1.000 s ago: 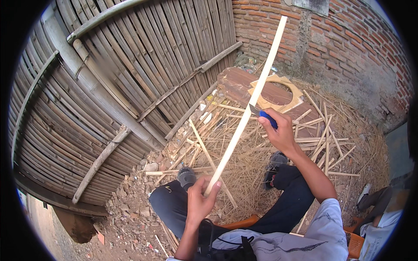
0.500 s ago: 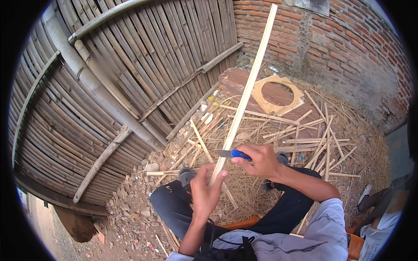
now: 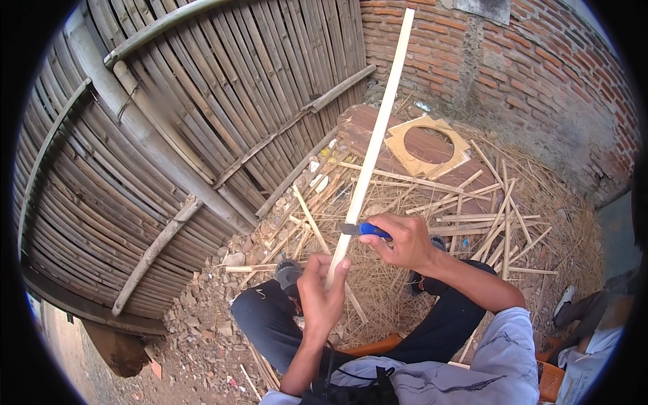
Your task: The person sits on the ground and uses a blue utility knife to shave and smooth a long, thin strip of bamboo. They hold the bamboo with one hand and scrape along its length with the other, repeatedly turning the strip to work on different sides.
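Note:
A long pale bamboo strip (image 3: 378, 138) slants up and away to the right in front of me. My left hand (image 3: 320, 290) is closed around its near end. In my right hand (image 3: 403, 238) is a blue-handled utility knife (image 3: 375, 231), gripped with the fingers wrapped round the handle. Its dark blade lies across the strip a little above my left hand, touching or nearly touching the wood. The lower tip of the strip is hidden in my left palm.
Several cut strips (image 3: 498, 236) lie across straw and shavings (image 3: 378, 297). Beyond them a square board with a round hole (image 3: 398, 147) rests on a brown slab (image 3: 358, 128). A bamboo fence (image 3: 196, 94) stands left, a brick wall (image 3: 520, 88) right. Another person's leg (image 3: 580, 310) shows at far right.
The strip's far end has swung slightly left. My right hand with the knife has moved up a little along the strip, and the left hand keeps its hold.

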`<state>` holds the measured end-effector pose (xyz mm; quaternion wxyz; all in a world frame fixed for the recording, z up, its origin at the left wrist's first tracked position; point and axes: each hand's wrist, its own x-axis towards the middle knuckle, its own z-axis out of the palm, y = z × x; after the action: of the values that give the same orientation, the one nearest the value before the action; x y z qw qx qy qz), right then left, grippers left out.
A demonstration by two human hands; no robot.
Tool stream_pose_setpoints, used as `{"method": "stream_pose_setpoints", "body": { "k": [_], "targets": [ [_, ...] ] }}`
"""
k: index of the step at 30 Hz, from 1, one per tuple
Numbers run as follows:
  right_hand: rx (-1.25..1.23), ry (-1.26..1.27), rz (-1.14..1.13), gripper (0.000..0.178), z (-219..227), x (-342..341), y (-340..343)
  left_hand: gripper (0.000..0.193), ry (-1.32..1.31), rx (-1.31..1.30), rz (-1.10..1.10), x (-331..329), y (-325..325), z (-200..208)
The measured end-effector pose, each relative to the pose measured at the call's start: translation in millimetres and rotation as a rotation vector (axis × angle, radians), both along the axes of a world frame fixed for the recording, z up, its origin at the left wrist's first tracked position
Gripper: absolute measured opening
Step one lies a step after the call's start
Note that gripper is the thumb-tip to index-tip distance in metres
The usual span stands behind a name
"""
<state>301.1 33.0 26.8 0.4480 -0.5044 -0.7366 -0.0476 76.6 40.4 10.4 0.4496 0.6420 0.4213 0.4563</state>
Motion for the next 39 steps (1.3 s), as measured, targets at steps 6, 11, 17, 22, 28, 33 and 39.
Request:
{"method": "stream_pose_setpoints", "body": {
  "k": [6,11,17,22,28,33,39],
  "targets": [
    [0.048,-0.033,-0.071,0.026,5,8,2,0.02,0.046,-0.013,-0.034,-8,-5,6],
    [0.063,0.102,-0.32,0.029,26,65,20,0.019,0.06,-0.107,-0.093,-28,-27,6],
    [0.029,0.282,-0.455,0.038,13,107,45,0.019,0.147,-0.174,-0.149,-53,-31,-7],
    [-0.002,0.495,-0.695,0.045,6,212,40,0.022,0.148,-0.204,-0.213,-82,-45,-36],
    [-0.336,0.747,-0.319,0.046,-14,171,33,0.022,0.165,-0.15,-0.058,-93,-31,-36],
    [-0.55,0.78,0.031,0.046,13,107,21,0.022,0.185,-0.099,-0.054,-79,-27,-34],
    [-0.498,0.726,0.115,0.035,8,63,23,0.023,0.342,-0.102,-0.178,-71,-20,-28]
  ]
}}
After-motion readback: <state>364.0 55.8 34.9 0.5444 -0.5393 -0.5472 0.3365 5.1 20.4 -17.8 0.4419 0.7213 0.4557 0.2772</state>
